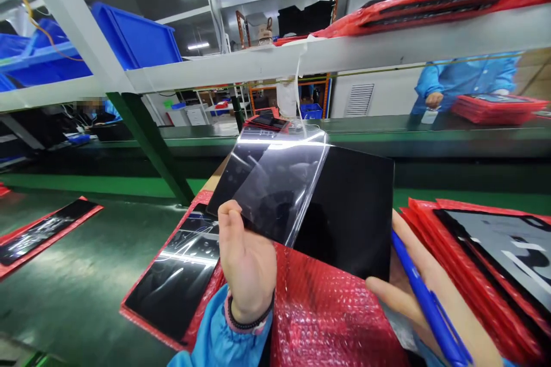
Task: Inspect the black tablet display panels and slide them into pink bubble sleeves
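Note:
My left hand (246, 261) is closed in a pinch on the near edge of a clear protective film (279, 189), peeled partly up from a black glass panel (350, 212). My right hand (424, 292) grips the panel's lower right corner and also holds a blue pen (430, 304) between its fingers. The panel is tilted toward me above a red bubble-wrap bag (327, 309) in front of my chest.
A second black panel on red wrap (178, 275) lies on the green bench at lower left, another panel (41, 232) sits far left. A stack of red-bagged panels (486, 258) fills the right. Blue bins (129, 40) stand on the shelf; a person in blue (465, 77) works beyond.

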`<state>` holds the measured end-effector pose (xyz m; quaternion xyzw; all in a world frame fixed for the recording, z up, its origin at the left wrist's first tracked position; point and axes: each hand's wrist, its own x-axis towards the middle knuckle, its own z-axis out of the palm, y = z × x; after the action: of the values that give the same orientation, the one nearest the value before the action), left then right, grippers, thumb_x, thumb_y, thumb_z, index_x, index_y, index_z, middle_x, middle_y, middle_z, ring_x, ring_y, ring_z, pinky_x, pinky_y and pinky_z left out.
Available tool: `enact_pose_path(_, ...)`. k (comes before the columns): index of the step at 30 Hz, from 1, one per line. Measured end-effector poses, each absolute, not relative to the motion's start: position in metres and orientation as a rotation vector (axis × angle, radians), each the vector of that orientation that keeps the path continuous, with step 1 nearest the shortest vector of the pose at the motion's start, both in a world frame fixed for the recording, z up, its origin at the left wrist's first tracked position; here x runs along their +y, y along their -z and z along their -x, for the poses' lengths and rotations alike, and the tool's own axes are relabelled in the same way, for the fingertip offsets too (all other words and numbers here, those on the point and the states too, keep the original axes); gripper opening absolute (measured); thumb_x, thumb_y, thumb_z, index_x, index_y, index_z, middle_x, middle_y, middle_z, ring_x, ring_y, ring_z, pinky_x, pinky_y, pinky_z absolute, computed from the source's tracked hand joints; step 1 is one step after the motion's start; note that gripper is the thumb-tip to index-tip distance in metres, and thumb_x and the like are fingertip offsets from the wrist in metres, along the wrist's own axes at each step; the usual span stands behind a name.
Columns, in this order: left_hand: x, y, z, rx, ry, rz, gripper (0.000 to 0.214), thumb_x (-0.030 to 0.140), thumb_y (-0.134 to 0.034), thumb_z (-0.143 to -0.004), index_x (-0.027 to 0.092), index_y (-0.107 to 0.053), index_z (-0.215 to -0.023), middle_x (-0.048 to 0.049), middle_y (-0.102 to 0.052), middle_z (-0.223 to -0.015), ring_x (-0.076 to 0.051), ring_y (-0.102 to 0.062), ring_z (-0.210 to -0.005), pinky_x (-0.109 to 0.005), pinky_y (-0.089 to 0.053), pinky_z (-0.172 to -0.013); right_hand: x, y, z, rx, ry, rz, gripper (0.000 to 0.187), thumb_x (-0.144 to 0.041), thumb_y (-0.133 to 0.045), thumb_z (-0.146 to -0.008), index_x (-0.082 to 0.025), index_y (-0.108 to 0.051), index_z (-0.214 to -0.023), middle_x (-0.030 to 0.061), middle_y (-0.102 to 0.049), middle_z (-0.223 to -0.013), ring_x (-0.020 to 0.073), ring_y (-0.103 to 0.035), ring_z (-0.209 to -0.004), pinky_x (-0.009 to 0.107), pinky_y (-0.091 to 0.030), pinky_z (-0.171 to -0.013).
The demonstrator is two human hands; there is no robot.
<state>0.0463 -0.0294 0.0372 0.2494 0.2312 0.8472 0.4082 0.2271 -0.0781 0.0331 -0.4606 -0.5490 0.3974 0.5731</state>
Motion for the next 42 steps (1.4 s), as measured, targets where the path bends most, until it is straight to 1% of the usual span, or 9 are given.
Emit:
enact_pose_path(9,-0.02,-0.041,-0.035,0.532,-2.103,-0.619,0.01,0.033,-0.063,-0.084,0.025,-0.064,-0.09,0.0023,-0.061,-0.089,-0.013,-0.058,-0.088,-0.028,-0.047,-0.085,-0.087,-0.033,-0.229,-1.202,-1.206,0.992,0.094,-0.029,-0.076,-0.071,-0.037,-0.02,-0.146,0.0069,-0.047,-0.143,0.0296,-0.048,-0.128,0.043,-0.047,-0.1)
enact_pose_path(15,-0.014,-0.045,-0.026,0.58,-2.113,-0.625,0.01,0.03,-0.066,-0.079,0.022,-0.062,-0.083,0.0036,-0.06,-0.085,-0.014,-0.058,-0.086,-0.03,-0.046,-0.084,-0.082,-0.039,-0.229,-1.217,-1.22,0.947,0.073,-0.03,-0.074,-0.073,-0.033,-0.04,-0.137,0.0073,-0.065,-0.121,0.027,-0.061,-0.114,0.039,-0.051,-0.094)
enact_pose_path(19,-0.008,-0.048,-0.02,0.653,-2.199,-0.668,0.006,0.026,-0.063,-0.078,0.02,-0.061,-0.078,0.0044,-0.058,-0.078,-0.011,-0.056,-0.077,-0.023,-0.044,-0.078,-0.084,-0.046,-0.23,-1.256,-1.1,1.029,0.037,-0.033,-0.072,-0.073,-0.027,-0.066,-0.11,0.0032,-0.073,-0.093,0.0244,-0.068,-0.094,0.036,-0.051,-0.09)
enact_pose_path(22,-0.003,-0.048,-0.015,0.723,-2.258,-0.732,0.005,0.022,-0.06,-0.079,0.019,-0.061,-0.075,0.0044,-0.056,-0.076,-0.011,-0.055,-0.074,-0.022,-0.042,-0.079,-0.09,-0.048,-0.233,-1.386,-0.843,1.226,0.017,-0.039,-0.072,-0.071,-0.023,-0.072,-0.077,-0.001,-0.065,-0.058,0.0193,-0.064,-0.058,0.029,-0.055,-0.063)
enact_pose_path(24,0.0,-0.048,-0.012,0.784,-2.307,-0.761,0.004,0.019,-0.059,-0.077,0.018,-0.061,-0.074,0.0036,-0.056,-0.077,-0.011,-0.054,-0.076,-0.021,-0.04,-0.084,-0.093,-0.044,-0.237,-1.442,-0.688,1.322,0.024,-0.045,-0.068,-0.073,-0.023,-0.07,-0.064,-0.0013,-0.059,-0.05,0.0165,-0.055,-0.044,0.027,-0.05,-0.046)
enact_pose_path(26,0.003,-0.048,-0.009,0.82,-2.34,-0.776,0.002,0.017,-0.06,-0.075,0.017,-0.061,-0.073,0.0029,-0.056,-0.077,-0.011,-0.054,-0.078,-0.022,-0.038,-0.088,-0.095,-0.034,-0.242,-1.443,-0.549,1.337,0.026,-0.049,-0.065,-0.074,-0.025,-0.072,-0.068,0.0008,-0.067,-0.059,0.0194,-0.06,-0.05,0.029,-0.052,-0.049)
enact_pose_path(30,0.007,-0.047,-0.007,0.816,-2.323,-0.803,0.002,0.018,-0.059,-0.073,0.019,-0.06,-0.071,0.0031,-0.055,-0.077,-0.013,-0.053,-0.078,-0.024,-0.038,-0.09,-0.094,-0.011,-0.252,-1.328,-0.451,1.319,0.027,-0.051,-0.067,-0.073,-0.031,-0.075,-0.091,0.002,-0.075,-0.091,0.0279,-0.069,-0.086,0.036,-0.056,-0.08)
enact_pose_path(36,0.01,-0.049,-0.007,0.73,-2.212,-0.783,0.007,0.022,-0.054,-0.07,0.019,-0.055,-0.064,0.0024,-0.05,-0.072,-0.014,-0.051,-0.075,-0.025,-0.04,-0.079,-0.096,-0.016,-0.248,-1.174,-0.724,1.303,0.031,-0.055,-0.064,-0.075,-0.028,-0.075,-0.087,0.0045,-0.074,-0.091,0.03,-0.069,-0.086,0.038,-0.057,-0.076)
enact_pose_path(42,0.011,-0.051,-0.005,0.732,-2.246,-0.814,0.011,0.017,-0.055,-0.064,0.018,-0.051,-0.054,0.0018,-0.046,-0.065,-0.012,-0.045,-0.066,-0.021,-0.038,-0.064,-0.094,-0.026,-0.241,-1.1,-0.839,1.345,0.043,-0.065,-0.064,-0.068,-0.027,-0.077,-0.082,0.006,-0.073,-0.093,0.0355,-0.064,-0.101,0.045,-0.051,-0.089)
